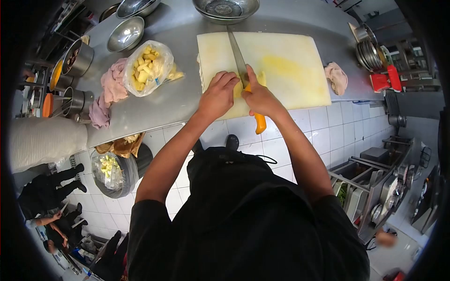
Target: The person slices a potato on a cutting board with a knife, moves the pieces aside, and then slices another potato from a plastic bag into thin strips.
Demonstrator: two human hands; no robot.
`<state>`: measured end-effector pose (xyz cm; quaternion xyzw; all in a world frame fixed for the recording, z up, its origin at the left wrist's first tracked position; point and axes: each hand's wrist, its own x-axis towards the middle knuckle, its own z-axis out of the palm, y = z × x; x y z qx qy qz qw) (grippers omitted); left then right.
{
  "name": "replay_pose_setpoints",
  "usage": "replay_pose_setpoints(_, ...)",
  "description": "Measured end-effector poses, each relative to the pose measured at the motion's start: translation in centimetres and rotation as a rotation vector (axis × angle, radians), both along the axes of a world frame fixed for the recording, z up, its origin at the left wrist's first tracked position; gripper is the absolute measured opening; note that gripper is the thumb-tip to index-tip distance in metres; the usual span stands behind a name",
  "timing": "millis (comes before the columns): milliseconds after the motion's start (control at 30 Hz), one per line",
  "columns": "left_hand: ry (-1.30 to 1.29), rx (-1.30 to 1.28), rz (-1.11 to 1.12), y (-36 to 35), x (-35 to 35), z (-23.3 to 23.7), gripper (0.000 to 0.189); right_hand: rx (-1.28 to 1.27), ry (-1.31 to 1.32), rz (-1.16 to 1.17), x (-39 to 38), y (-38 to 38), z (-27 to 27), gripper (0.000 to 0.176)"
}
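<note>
In my right hand (260, 97) is a long knife (237, 54) with an orange handle, its blade pointing away from me over the white cutting board (300, 56). My left hand (219, 95) is on the board just left of the blade, fingers bent and pressed together on a yellow piece (237, 90) that they partly hide. Another bit of yellow food (262, 78) shows beside my right hand. Yellow stains mark the board. Left of the board, an open plastic bag (158, 83) holds several peeled yellow pieces (144, 68).
Metal bowls (125, 34) stand at the back left, others (226, 8) behind the board. Pink cloths (115, 80) lie left, another cloth (336, 78) right. Pots (78, 58) stand far left. A lined bin (112, 175) is below the table. Other people (49, 192) are at the lower left.
</note>
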<state>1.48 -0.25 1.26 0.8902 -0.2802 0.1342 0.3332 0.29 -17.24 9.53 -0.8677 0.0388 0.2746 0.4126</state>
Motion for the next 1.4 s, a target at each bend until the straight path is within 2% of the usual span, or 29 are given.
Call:
replay_pose_setpoints(167,-0.025,-0.036,-0.007,0.1,0.1,0.0,0.038,-0.055,-0.024,0.026,-0.8,-0.8,-1.4,0.077)
replay_pose_setpoints(267,-0.086,-0.116,0.031,0.1,0.0,0.0,0.037,-0.021,-0.126,-0.013,-2.1,-0.6,-1.3,0.074)
replay_pose_setpoints(367,-0.109,-0.085,0.02,0.5,-0.3,0.4,0.035,-0.097,-0.306,-0.02,-2.8,-0.4,-1.7,0.071)
replay_pose_setpoints(467,-0.038,-0.055,-0.01,0.6,-0.3,-0.1,0.033,-0.083,-0.397,-0.006,-3.2,-0.5,-3.0,0.069)
replay_pose_setpoints(567,-0.008,-0.07,-0.025,0.6,-0.3,0.0,0.032,-0.162,-0.314,0.025,-2.9,0.8,-1.2,0.07)
replay_pose_setpoints(967,-0.032,-0.024,-0.012,0.4,-0.4,0.1,0.036,-0.209,-0.382,0.066,0.7,-0.2,-1.9,0.07)
replay_pose_setpoints(1133,-0.042,-0.012,-0.002,0.3,-0.5,0.1,0.038,-0.238,-0.254,0.069,-2.3,-0.1,2.5,0.068)
replay_pose_setpoints(1400,-0.048,0.006,0.009,0.4,-0.5,-0.1,0.035,-0.226,-0.184,0.076,-6.7,0.1,3.8,0.073)
